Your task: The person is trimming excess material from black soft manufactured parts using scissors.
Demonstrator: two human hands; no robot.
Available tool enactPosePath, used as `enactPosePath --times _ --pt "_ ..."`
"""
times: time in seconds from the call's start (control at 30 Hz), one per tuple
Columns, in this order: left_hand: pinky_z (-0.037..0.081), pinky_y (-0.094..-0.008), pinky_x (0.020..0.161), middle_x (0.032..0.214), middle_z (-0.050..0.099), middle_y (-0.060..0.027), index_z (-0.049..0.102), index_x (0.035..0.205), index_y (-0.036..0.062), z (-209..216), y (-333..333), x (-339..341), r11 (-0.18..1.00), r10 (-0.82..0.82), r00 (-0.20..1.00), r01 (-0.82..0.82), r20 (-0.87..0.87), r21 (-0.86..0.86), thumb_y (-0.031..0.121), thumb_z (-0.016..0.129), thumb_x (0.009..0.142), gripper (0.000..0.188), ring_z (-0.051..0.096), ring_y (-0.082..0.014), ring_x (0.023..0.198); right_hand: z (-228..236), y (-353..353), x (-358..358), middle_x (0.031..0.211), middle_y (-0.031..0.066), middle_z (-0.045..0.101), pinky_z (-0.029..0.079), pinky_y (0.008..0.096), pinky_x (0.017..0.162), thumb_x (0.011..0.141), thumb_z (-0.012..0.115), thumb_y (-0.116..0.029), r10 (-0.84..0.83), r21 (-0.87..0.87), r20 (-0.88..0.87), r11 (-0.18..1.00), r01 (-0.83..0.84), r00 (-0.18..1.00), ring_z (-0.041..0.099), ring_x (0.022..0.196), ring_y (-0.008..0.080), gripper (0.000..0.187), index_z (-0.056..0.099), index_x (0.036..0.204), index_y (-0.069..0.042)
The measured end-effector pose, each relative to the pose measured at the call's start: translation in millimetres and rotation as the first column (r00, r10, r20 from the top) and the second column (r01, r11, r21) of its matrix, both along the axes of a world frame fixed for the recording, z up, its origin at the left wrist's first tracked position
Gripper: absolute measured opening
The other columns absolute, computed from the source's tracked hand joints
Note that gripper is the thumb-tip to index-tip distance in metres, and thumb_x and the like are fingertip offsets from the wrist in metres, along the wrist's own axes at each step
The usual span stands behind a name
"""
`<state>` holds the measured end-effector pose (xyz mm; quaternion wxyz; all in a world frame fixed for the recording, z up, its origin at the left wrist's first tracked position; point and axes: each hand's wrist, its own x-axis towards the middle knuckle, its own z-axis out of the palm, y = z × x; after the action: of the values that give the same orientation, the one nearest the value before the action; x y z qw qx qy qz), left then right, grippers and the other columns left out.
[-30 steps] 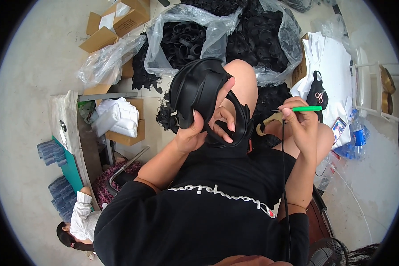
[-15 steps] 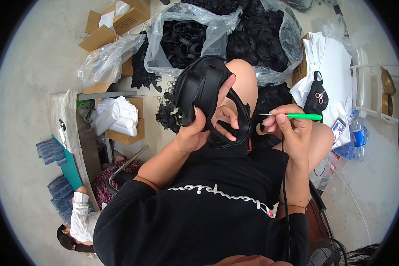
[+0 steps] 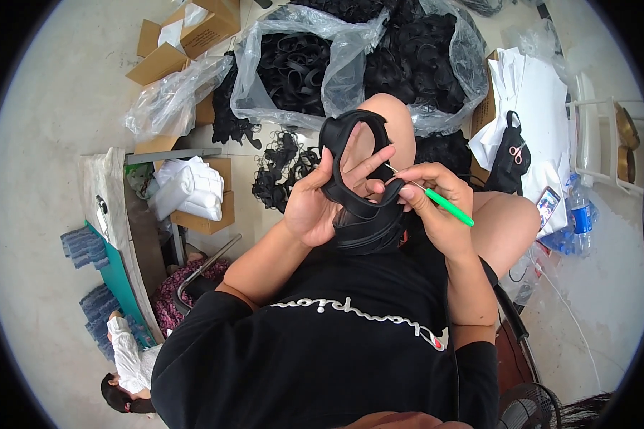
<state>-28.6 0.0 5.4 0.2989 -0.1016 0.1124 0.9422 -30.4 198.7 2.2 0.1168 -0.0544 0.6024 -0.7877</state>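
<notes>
i can see the left hand (image 3: pixel 312 211) gripping a black piece (image 3: pixel 361 212) at the centre of the frame. just right of it the right hand (image 3: pixel 445 218) pinches a green tool (image 3: pixel 449 206), its thin tip perhaps touching the piece. 2 clear bags (image 3: pixel 345 80) sit upper centre.

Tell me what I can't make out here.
In the head view:
- Part of the smooth black looped piece: hidden behind the right fingers.
- Whether the green-handled metal tool touches it: tip too small.
- Rectangular phone, screen details: too small.
- Round black fan: cut off by the lower edge.
</notes>
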Motion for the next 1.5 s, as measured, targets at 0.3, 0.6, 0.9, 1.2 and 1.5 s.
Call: enactPosePath --times 0.3,0.6,0.9,1.2,1.5 --pt "0.038 -0.0469 0.106 0.149 0.021 -0.0268 0.015 0.149 0.0144 -0.6 2.4 -1.6 0.996 -0.012 0.992 0.023 0.123 -0.088 0.046 0.026 0.1 0.059 0.044 -0.0336 0.128 6.3 -3.8 -0.6 0.08 0.0056 0.066 0.042 0.0181 0.053 0.077 0.073 0.001 -0.15 0.234 -0.297 0.946 0.224 0.943 0.057 0.063 0.006 0.018 0.067 0.094 0.001" --pt "0.04 -0.0409 0.105 0.14 0.038 -0.0248 0.024 0.146 0.0108 -4.9 -2.3 0.1 0.989 -0.004 0.991 0.024 0.132 -0.145 0.05 0.024 0.099 0.061 0.052 -0.0296 0.118 14.6 -3.4 -2.0 0.078 0.0077 0.065 0.038 0.0186 0.047 0.072 0.074 0.004 -0.112 0.353 -0.478 0.884 0.307 0.871 0.053 0.057 0.0071 0.019 0.066 0.09 0.001" --pt "0.032 -0.0385 0.107 0.136 0.046 -0.0156 0.028 0.142 0.0041 -8.7 -4.9 9.0 0.859 -0.294 0.834 0.016 -0.467 -0.512 0.028 0.078 0.075 0.087 0.046 -0.025 0.124 8.9 -2.4 -0.3 0.075 0.0074 0.064 0.041 0.0189 0.048 0.074 0.072 0.004 -0.175 0.393 -0.463 0.838 0.378 0.869 0.054 0.056 0.007 0.016 0.065 0.088 0.002" --pt "0.039 -0.0324 0.101 0.124 0.057 -0.0075 0.045 0.13 -0.0032 -19.5 -19.2 27.8 0.795 -0.247 0.965 0.151 -0.085 -0.588 0.022 0.068 0.087 0.055 0.053 -0.0164 0.114 4.4 3.6 3.5 0.076 0.0101 0.066 0.044 0.0205 0.05 0.074 0.071 0.006 -0.288 0.321 -0.573 0.783 0.533 0.767 0.057 0.057 0.0106 0.015 0.064 0.087 0.002" --pt "0.041 -0.0366 0.101 0.125 0.058 -0.0101 0.046 0.131 0.0016 -17.0 -11.5 27.1 0.943 -0.1 0.994 0.078 -0.051 -0.322 0.02 0.051 0.096 0.04 0.055 -0.0192 0.115 5.5 2.9 12.0 0.095 0.0149 0.066 0.052 0.0239 0.069 0.091 0.058 -0.002 -0.16 -0.063 -0.165 0.986 0.152 0.973 0.064 0.076 0.0143 0.013 0.063 0.1 0.006"
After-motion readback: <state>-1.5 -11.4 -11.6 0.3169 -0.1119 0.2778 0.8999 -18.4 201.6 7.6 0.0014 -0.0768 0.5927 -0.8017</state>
